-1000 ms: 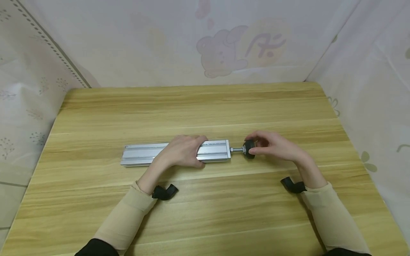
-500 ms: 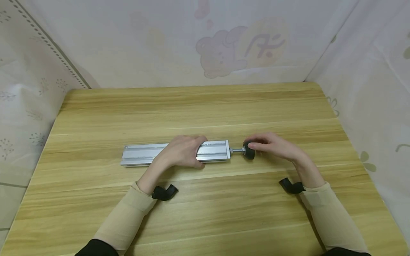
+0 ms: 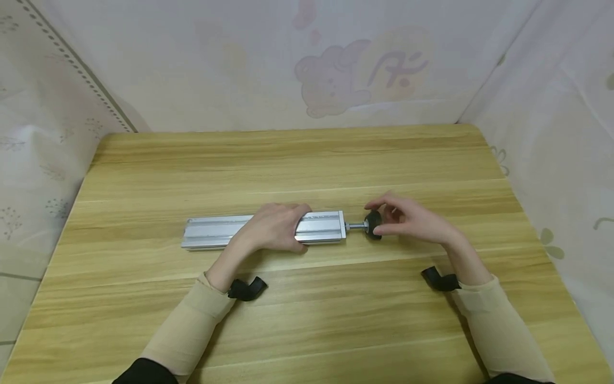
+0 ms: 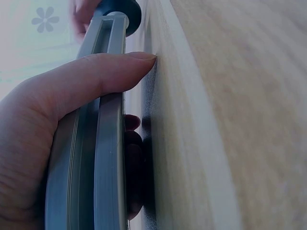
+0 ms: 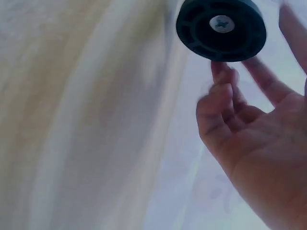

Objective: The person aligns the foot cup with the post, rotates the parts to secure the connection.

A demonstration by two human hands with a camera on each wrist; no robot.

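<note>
A silver aluminium profile [image 3: 206,230] lies lengthwise across the wooden table. My left hand [image 3: 271,229] grips it from above near the middle, the thumb [image 4: 110,72] over one side and fingertips showing past the lower edge. From the end plate on its right sticks a threaded stud [image 3: 356,225] with a nut, carrying a round black levelling foot [image 3: 372,226]. My right hand [image 3: 417,218] is at this foot with thumb and fingers spread about it. In the right wrist view the foot's underside [image 5: 192,28] shows a cross-head screw, and the thumb stands apart from the rim.
The wooden table [image 3: 307,170] extends around the profile on all sides. Pale patterned cloth [image 3: 216,69] hangs behind it and at both sides. Black curved wrist mounts [image 3: 247,288] stick out from both sleeves.
Half a second ago my right fingers lay closer together over the foot; now they are spread apart about it. The left hand and the profile stay in place.
</note>
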